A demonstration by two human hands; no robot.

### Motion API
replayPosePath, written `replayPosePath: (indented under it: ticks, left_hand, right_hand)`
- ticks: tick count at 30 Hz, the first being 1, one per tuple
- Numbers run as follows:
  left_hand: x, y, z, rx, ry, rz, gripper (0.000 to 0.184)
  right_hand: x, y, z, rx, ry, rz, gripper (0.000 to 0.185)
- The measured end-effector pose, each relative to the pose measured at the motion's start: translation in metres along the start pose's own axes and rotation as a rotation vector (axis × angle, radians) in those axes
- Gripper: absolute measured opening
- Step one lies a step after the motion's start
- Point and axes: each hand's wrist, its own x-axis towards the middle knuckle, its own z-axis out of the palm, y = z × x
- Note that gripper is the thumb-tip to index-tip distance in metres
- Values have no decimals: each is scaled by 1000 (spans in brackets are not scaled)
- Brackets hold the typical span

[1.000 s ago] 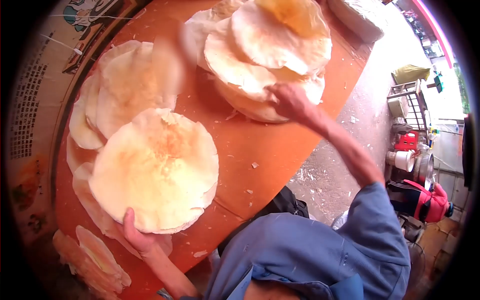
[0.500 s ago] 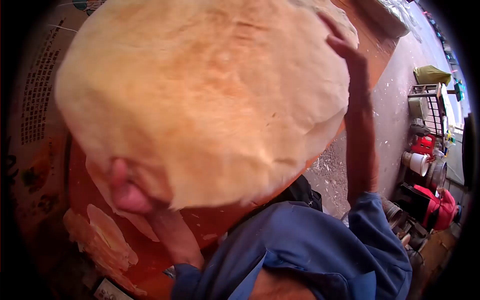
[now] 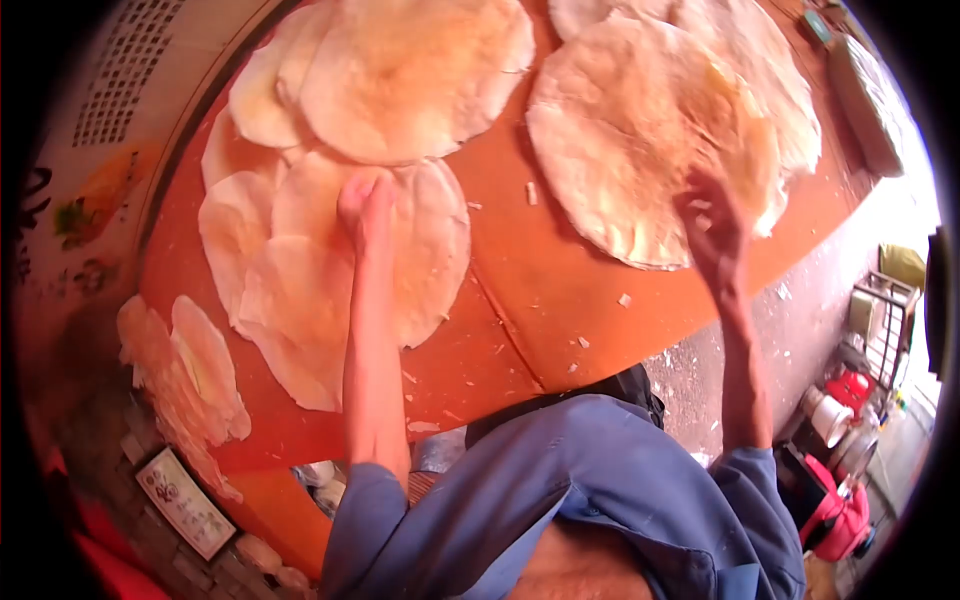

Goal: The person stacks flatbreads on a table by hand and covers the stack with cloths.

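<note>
Thin round flatbreads lie in overlapping groups on an orange table. My left hand (image 3: 366, 192) is closed at the lower edge of a large flatbread (image 3: 410, 80), over the left group (image 3: 300, 290); what its fingers pinch is too small to make out. At the right, a browned flatbread (image 3: 620, 130) lies on top of a pile. My right hand (image 3: 712, 220) is over this pile's lower right part, its fingers curled but apart, with nothing visible in them.
Broken flatbread pieces (image 3: 190, 370) lie at the table's left corner. Crumbs dot the orange tabletop (image 3: 490, 350). A wrapped package (image 3: 865, 105) sits at the far right edge. Beyond the table are a metal rack (image 3: 885, 325), a white bucket (image 3: 828, 418) and a pink bag (image 3: 838, 515).
The large flatbread that both hands held up is no longer raised in front of the view. The left hand is now closed farther up the table; the right hand has come away from that bread's edge.
</note>
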Motion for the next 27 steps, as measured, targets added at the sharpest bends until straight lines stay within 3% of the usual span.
replayPosePath:
  ticks: [5, 7, 8, 10, 13, 18, 22, 23, 27]
  left_hand:
    - [37, 21, 32, -69, 141, -142, 45]
    - [50, 23, 28, -231, 153, -365, 32]
    - [55, 23, 26, -232, 155, -366, 32]
    - [60, 26, 22, -431, 79, -453, 24]
    - [69, 39, 34, -404, 28, -526, 24]
    - [71, 67, 47, -578, -116, -299, 36]
    - [50, 101, 48, -695, -222, -143, 40]
    - [43, 90, 46, -567, -137, -138, 36]
    - [55, 38, 16, -423, -61, -359, 30]
  right_hand:
    - [-48, -34, 35, -52, -231, 247, 39]
    - [-59, -34, 40, -10, -253, 379, 39]
    - [-64, -34, 42, -3, -271, 397, 37]
    - [-65, -35, 49, 74, -307, 451, 36]
    - [-60, -31, 67, 151, -328, 495, 36]
    - [-28, -22, 101, 403, -369, 668, 40]
    - [19, -14, 138, 870, -347, 822, 54]
    - [31, -14, 148, 1060, -307, 879, 59]
    - [79, -17, 182, 1108, -130, 809, 65]
